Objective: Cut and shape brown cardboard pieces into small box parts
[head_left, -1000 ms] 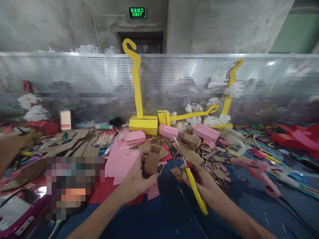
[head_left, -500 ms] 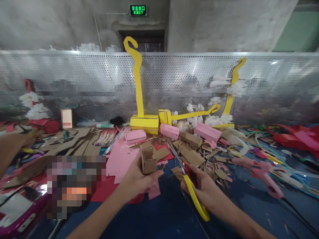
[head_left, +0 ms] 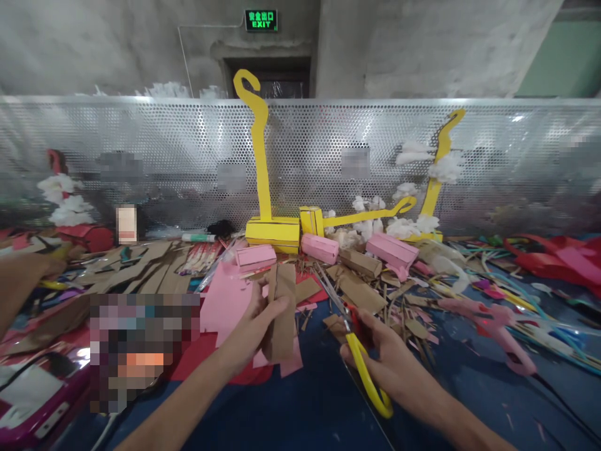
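— Box (head_left: 284,319) turned since half a sec ago, yeah?

— Yep. Its open end faced me then; now it's a long flat side. My R hand (head_left: 380,344) & scissors (head_left: 359,357) barely shifted.

— How's your L hand (head_left: 256,319) got it?

— Closed round the box, thumb flat across the front, fingers behind the L edge. Prob. steadies it w/o crushing the walls. It's over the pink sheet (head_left: 225,307); can't tell if the low end touches.

— And the R?

— Wrapped round the scissors' yellow handle, tips pointing away from me over the bench (head_left: 319,401), apart from the box. Guess that keeps the metal off my L fingers.

— Glue gun (head_left: 498,322)?

— On its side, off to the R, prob. parked within reach. Pink, cable trailing.

— Materials?

— Box is dull brown card, long & narrow, rough top edge. Scraps (head_left: 361,291) are same stuff, flat bits & thin strips. Pink boxes (head_left: 319,248) at the back are smooth, w/ straight creases. Tall yellow hook (head_left: 261,156) stands upright on its boxy base, in front of the shiny mesh (head_left: 305,150).
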`<act>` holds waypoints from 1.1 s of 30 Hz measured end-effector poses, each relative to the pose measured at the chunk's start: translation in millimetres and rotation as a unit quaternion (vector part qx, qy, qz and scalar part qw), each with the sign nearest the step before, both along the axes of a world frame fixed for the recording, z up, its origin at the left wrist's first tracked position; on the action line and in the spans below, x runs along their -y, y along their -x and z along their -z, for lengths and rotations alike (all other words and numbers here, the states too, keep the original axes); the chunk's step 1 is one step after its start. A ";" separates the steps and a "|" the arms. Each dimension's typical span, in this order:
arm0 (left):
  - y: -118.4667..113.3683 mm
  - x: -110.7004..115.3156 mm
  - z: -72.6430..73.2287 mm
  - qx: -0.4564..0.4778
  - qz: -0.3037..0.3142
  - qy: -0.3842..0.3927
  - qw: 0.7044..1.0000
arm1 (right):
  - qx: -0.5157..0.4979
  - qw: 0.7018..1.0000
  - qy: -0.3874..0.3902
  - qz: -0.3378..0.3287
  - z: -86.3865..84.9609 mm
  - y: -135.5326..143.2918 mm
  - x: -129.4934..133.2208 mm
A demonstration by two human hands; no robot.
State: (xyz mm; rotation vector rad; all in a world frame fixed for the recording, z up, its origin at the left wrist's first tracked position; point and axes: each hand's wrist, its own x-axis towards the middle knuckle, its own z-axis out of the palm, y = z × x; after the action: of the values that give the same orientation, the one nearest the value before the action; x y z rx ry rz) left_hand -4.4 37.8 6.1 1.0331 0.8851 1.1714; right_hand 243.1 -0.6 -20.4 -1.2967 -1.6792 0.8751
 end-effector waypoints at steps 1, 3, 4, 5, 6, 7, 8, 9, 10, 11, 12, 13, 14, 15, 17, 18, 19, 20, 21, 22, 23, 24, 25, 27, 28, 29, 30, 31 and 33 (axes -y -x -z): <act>-0.1 0.2 -1.8 0.019 0.019 0.018 0.999 | -0.007 1.000 0.001 -0.001 2.5 -1.2 -1.9; 1.5 0.6 -5.3 0.063 0.058 0.066 0.994 | -0.031 1.000 0.003 -0.001 8.0 -3.7 -6.9; 3.0 0.7 -6.5 0.084 0.079 0.095 0.989 | -0.048 0.999 0.004 -0.001 10.7 -4.9 -9.8; 4.8 0.8 -7.3 0.105 0.098 0.128 0.981 | -0.068 0.998 0.005 -0.002 13.1 -5.9 -12.8; 6.5 0.9 -7.5 0.114 0.116 0.152 0.975 | -0.088 0.996 0.006 0.000 15.0 -6.7 -15.8; 7.9 1.1 -7.4 0.117 0.138 0.168 0.969 | -0.107 0.994 0.007 0.005 16.5 -7.3 -18.5; 8.7 1.3 -6.8 0.117 0.149 0.167 0.968 | -0.123 0.992 0.008 0.011 17.3 -7.6 -20.8; 8.9 1.6 -6.1 0.111 0.157 0.158 0.968 | -0.135 0.991 0.010 0.017 17.7 -7.7 -22.5; 8.6 1.9 -5.3 0.105 0.160 0.146 0.971 | -0.143 0.989 0.011 0.022 17.5 -7.7 -23.6; 8.0 2.0 -4.7 0.099 0.157 0.133 0.973 | -0.149 0.988 0.011 0.026 17.0 -7.6 -24.0; 7.3 2.1 -4.3 0.093 0.154 0.129 0.975 | -0.152 0.988 0.011 0.026 16.0 -7.4 -23.8; 6.8 1.9 -4.2 0.089 0.153 0.132 0.975 | -0.153 0.988 0.008 0.026 14.8 -7.1 -23.1; 6.7 1.7 -4.5 0.087 0.155 0.139 0.974 | -0.154 0.988 0.004 0.028 13.4 -6.7 -21.9; 7.0 1.5 -5.0 0.086 0.159 0.144 0.973 | -0.157 0.987 -0.001 0.031 11.7 -6.2 -20.4; 8.4 1.6 -6.1 0.065 0.184 0.145 0.970 | -0.174 0.984 -0.010 0.031 8.3 -5.0 -17.3; 9.1 2.2 -6.4 0.046 0.204 0.136 0.968 | -0.186 0.982 -0.013 0.029 6.7 -4.3 -15.9; 9.5 3.0 -6.2 0.024 0.226 0.122 0.966 | -0.198 0.980 -0.014 0.025 5.1 -3.7 -14.7; 9.6 4.1 -5.8 0.000 0.247 0.105 0.963 | -0.207 0.978 -0.012 0.023 3.6 -3.2 -13.7; 9.2 5.2 -5.1 -0.021 0.264 0.086 0.960 | -0.213 0.977 -0.008 0.022 2.3 -2.9 -13.0; 8.6 6.3 -4.3 -0.037 0.277 0.069 0.958 | -0.214 0.977 -0.002 0.023 1.2 -2.8 -12.4; 7.9 7.1 -3.6 -0.046 0.285 0.055 0.956 | -0.211 0.977 0.003 0.023 0.3 -2.8 -11.8; 7.3 7.6 -3.3 -0.054 0.287 0.043 0.955 | -0.207 0.978 0.008 0.021 -0.4 -2.9 -11.1; 7.2 7.8 -3.2 -0.065 0.284 0.026 0.956 | -0.202 0.979 0.010 0.017 -0.9 -3.1 -10.3; 8.2 7.8 -4.1 -0.095 0.274 -0.019 0.957 | -0.187 0.982 0.007 0.008 -1.4 -3.3 -8.4; 9.3 7.7 -4.9 -0.107 0.272 -0.046 0.955 | -0.180 0.984 0.004 0.004 -1.4 -3.2 -7.5; 10.4 7.9 -5.7 -0.115 0.270 -0.073 0.953 | -0.179 0.984 0.001 0.004 -1.3 -2.9 -6.9; 11.3 8.1 -6.3 -0.111 0.269 -0.092 0.952 | -0.185 0.983 0.003 0.003 -0.9 -2.5 -6.8; 11.7 8.4 -6.6 -0.094 0.270 -0.097 0.953 | -0.199 0.980 0.005 0.003 -0.3 -2.1 -7.1; 10.6 8.7 -5.6 -0.036 0.262 -0.080 0.961 | -0.253 0.967 0.017 -0.001 1.5 -1.3 -9.1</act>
State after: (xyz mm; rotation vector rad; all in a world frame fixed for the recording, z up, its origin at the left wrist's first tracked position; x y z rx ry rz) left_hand -15.0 29.1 11.7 1.3486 0.5249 0.7649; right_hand 244.4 8.5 -21.9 -0.9839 -1.2651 1.1292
